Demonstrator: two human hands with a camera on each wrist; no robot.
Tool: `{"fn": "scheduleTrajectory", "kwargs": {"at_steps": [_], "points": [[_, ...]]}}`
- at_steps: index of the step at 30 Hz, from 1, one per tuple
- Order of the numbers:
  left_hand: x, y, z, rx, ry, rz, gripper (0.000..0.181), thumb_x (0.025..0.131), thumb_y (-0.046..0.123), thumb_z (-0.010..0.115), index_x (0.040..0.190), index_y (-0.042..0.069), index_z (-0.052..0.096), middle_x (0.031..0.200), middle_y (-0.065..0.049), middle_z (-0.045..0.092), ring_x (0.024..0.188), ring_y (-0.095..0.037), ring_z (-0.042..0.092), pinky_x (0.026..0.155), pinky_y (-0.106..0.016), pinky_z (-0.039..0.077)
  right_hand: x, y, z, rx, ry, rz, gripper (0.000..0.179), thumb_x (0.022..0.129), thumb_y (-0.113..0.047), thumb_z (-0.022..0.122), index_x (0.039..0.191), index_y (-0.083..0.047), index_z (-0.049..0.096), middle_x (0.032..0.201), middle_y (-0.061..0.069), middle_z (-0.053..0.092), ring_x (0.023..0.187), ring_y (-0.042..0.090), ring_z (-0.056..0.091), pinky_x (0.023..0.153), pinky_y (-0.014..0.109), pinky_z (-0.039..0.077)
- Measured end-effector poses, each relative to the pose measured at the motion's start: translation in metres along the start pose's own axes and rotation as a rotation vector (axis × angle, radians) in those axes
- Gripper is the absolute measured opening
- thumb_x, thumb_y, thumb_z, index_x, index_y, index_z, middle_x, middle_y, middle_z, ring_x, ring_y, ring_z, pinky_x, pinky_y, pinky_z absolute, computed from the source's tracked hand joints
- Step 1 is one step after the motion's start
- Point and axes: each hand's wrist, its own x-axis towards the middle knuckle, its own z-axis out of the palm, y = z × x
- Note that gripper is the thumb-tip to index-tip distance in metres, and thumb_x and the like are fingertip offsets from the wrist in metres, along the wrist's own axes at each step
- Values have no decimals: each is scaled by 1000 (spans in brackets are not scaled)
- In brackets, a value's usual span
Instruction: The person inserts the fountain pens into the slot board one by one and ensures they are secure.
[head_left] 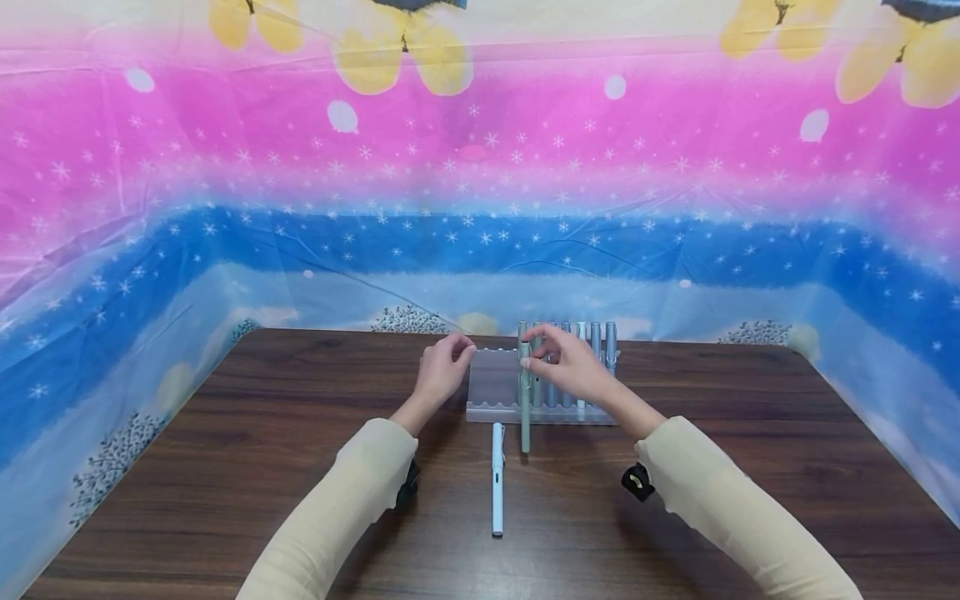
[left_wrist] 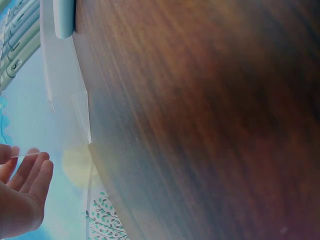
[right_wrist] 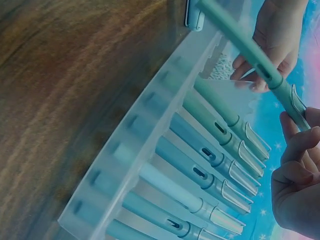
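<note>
My right hand (head_left: 570,362) pinches a green pen (head_left: 526,425) near its clip end. The pen hangs at a slant in front of a clear pen rack (head_left: 491,412), as the right wrist view shows. My left hand (head_left: 444,367) pinches the rack's upper left edge between thumb and fingers. Several green and blue pens (right_wrist: 210,120) lean side by side in the rack's right part, clips at the top. The rack's left slots hold no pens. On the table before the rack lies a light blue pen (head_left: 497,492), its clip end toward the rack.
The rack stands toward the back of a dark wooden table (head_left: 300,400). A curtain (head_left: 480,242) with pink and blue bands and snowflakes hangs round the table's back and sides. Black straps with cameras (head_left: 638,482) sit at both wrists.
</note>
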Motion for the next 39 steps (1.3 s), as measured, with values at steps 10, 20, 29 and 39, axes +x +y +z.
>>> {"fn": "scheduleTrajectory", "kwargs": {"at_steps": [10, 20, 29, 39], "points": [[0, -1, 1, -6, -2, -1, 13, 90, 17, 52, 92, 7, 61, 87, -4, 62, 77, -18, 54, 73, -36, 41, 7, -5, -3, 38, 40, -10, 31, 84, -19, 60, 113, -15, 50, 87, 3, 62, 76, 24, 61, 61, 34, 46], [-1, 0, 0, -12, -1, 0, 13, 89, 16, 52, 92, 7, 60, 87, -4, 62, 78, -19, 55, 73, -36, 41, 13, -6, -2, 33, 82, -12, 30, 85, -21, 59, 113, -16, 50, 87, 4, 62, 77, 25, 61, 63, 36, 46], [0, -2, 1, -13, 11, 8, 11, 89, 15, 54, 91, 7, 61, 88, -5, 63, 80, -19, 56, 75, -36, 40, 17, -5, 1, 51, 137, -37, 29, 86, -19, 58, 113, -15, 50, 88, 5, 61, 76, 27, 60, 60, 34, 46], [0, -1, 0, -13, 4, -1, 13, 89, 17, 53, 91, 7, 61, 89, -5, 62, 81, -19, 56, 75, -36, 41, 20, -4, 3, 12, 237, -81, 29, 86, -20, 58, 113, -15, 50, 87, 3, 63, 57, 18, 53, 49, 33, 41]]}}
